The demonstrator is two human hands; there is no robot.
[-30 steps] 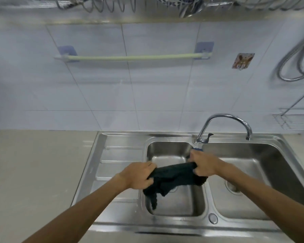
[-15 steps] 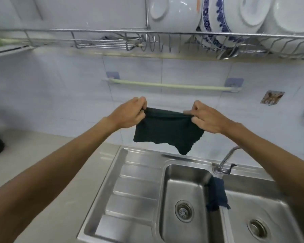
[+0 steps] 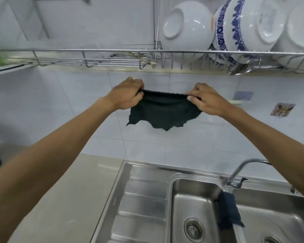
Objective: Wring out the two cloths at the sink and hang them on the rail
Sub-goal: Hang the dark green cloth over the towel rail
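A dark green cloth hangs spread against the tiled wall, its top edge stretched level where the rail runs. My left hand pinches its left top corner and my right hand pinches its right top corner. The pale green rail shows only as a short stub by its blue bracket; the rest is hidden behind the cloth and my hands. A second, dark blue cloth lies draped over the divider between the two sink basins.
A wire dish rack holding white and blue-patterned bowls hangs just above my hands. The tap stands behind the sink. A beige counter lies to the left. A small picture sticker is on the wall.
The dark green cloth went from being wrung over the sink to being lifted, spread out and brought up to the rail. The view tilted up toward the dish rack.
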